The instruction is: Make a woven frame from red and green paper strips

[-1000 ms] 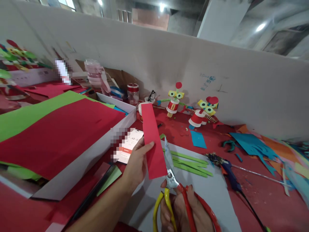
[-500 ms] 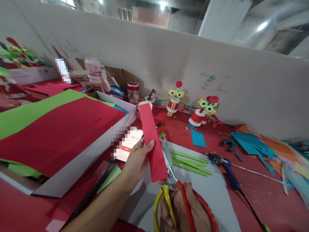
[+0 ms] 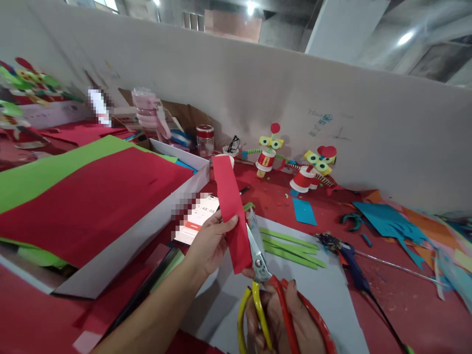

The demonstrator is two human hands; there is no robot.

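Note:
A long red paper strip is pinched in my left hand, thumb on top, tilted up and away from me. My right hand grips scissors with one yellow and one red handle. Their metal blades lie along the strip's right edge; the strip partly covers them, so I cannot tell how far they are apart. Beneath both hands is a pale grey board, with several narrow green paper strips lying on it to the right of the blades.
On the left a white box holds red and green sheets. A phone showing a timer lies beside my left hand. Paper-cup figures stand by the wall. A glue gun, pliers and blue scraps lie right.
The scissors have shifted slightly relative to the red strip, and more of their blades and pivot shows. The strip's lower end has drawn a little away from the pivot.

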